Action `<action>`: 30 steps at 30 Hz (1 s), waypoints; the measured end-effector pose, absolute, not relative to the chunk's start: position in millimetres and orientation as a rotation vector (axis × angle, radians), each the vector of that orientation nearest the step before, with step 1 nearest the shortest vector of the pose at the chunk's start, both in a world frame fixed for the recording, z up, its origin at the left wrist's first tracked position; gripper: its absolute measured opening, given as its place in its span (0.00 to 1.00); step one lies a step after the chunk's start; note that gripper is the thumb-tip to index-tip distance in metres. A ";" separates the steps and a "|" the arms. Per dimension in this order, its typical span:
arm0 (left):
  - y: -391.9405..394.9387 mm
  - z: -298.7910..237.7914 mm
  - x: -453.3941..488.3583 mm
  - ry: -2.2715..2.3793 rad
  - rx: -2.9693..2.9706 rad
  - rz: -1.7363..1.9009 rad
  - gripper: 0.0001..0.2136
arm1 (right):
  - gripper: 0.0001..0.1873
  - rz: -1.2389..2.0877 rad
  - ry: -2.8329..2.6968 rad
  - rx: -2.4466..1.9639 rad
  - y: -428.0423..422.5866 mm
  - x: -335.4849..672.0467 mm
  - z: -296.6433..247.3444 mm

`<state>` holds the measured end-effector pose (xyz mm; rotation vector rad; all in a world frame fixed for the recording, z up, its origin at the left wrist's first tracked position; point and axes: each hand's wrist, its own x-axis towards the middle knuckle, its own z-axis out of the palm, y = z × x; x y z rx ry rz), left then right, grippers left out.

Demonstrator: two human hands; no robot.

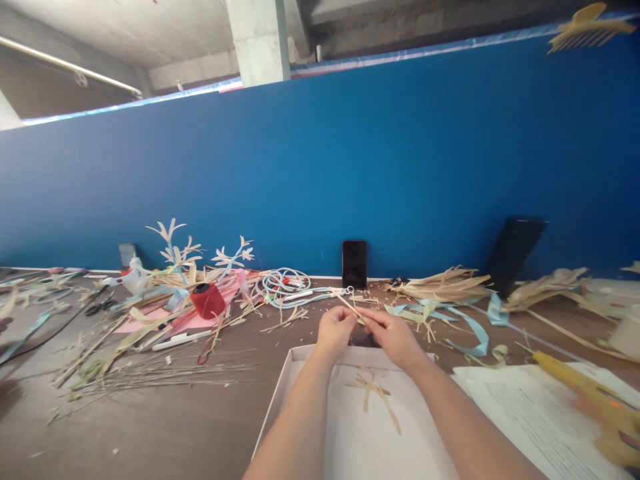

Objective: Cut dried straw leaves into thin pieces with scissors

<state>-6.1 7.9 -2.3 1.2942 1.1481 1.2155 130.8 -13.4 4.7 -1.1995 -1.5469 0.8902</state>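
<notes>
Both my hands meet above the far rim of a shallow white box point(280, 393). My left hand point(334, 331) and my right hand point(391, 335) are closed in a pinch on a thin pale straw strip point(349, 307) that sticks up and to the left between them. A few loose straw pieces point(376, 395) lie inside the box below my wrists.
A black phone point(355, 264) leans on the blue wall. A red thread spool point(207, 300), straw flowers point(181, 253), coiled cord point(285, 283), scissors point(100, 307), light blue ribbon point(470, 333) and straw bundles point(445, 285) litter the brown table. Papers point(540, 413) and a yellow glue gun point(590, 400) lie right.
</notes>
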 end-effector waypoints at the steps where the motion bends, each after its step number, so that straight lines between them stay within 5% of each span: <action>1: 8.2 -3.3 -5.8 1.170 1.311 1.228 0.04 | 0.17 0.786 -1.585 -1.206 -13.1 130.8 3.9; 7: 5.8 -1.1 -2.6 1.182 1.261 1.209 0.06 | 0.20 0.585 -1.284 -1.364 -7.5 142.9 1.4; 15: 9.9 1.3 -1.9 1.135 1.136 1.261 0.08 | 0.30 1.206 -1.150 -1.030 -16.4 145.5 6.9; 20: 7.2 0.3 -2.6 1.080 1.223 1.239 0.07 | 0.33 1.257 -1.363 -1.111 -15.7 136.3 7.3; 30: 7.2 0.3 -2.0 1.183 1.251 1.268 0.04 | 0.20 0.964 -1.543 -1.220 -12.4 134.8 3.4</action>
